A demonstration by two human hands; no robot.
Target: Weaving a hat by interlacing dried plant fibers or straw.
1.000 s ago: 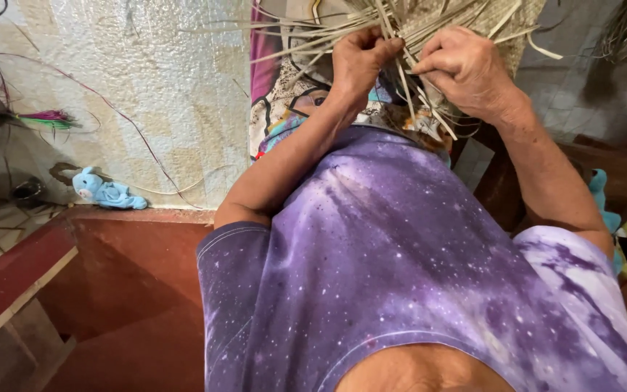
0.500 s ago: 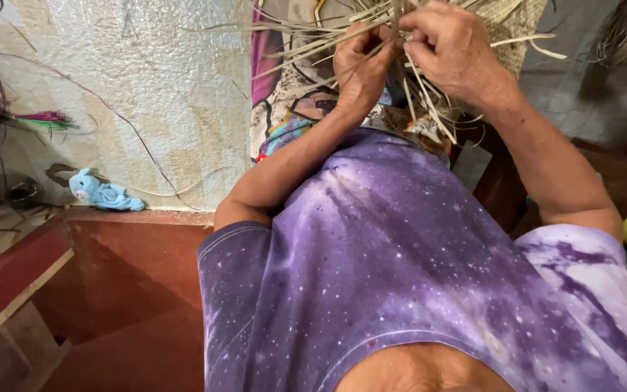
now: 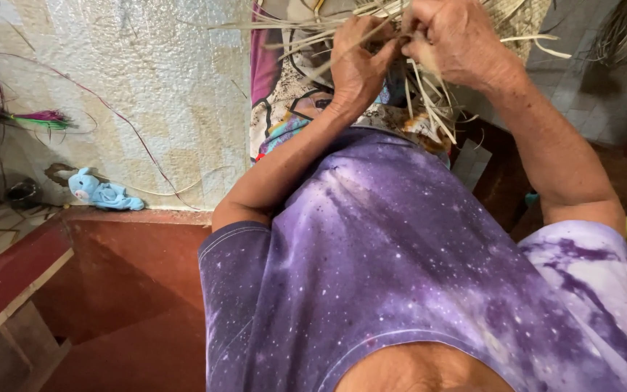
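Observation:
Both my hands are raised at the top of the head view, working pale straw strips (image 3: 429, 101) of a woven piece (image 3: 517, 22) whose upper part is cut off by the frame. My left hand (image 3: 357, 62) pinches several strips between thumb and fingers. My right hand (image 3: 455, 40) closes over strips just beside it, the two hands almost touching. Loose strip ends fan out left and hang down below my hands. My purple speckled shirt (image 3: 415, 261) fills the lower middle.
A pale rough wall (image 3: 125, 94) stands at the left, with a small blue toy (image 3: 99, 194) at its base and a pink-green tuft (image 3: 41, 120). Red floor (image 3: 132, 290) lies below. Dark wooden furniture (image 3: 625, 167) with small objects is at the right.
Both hands have risen toward the top of the view and drawn closer together, pulling the straw strips with them.

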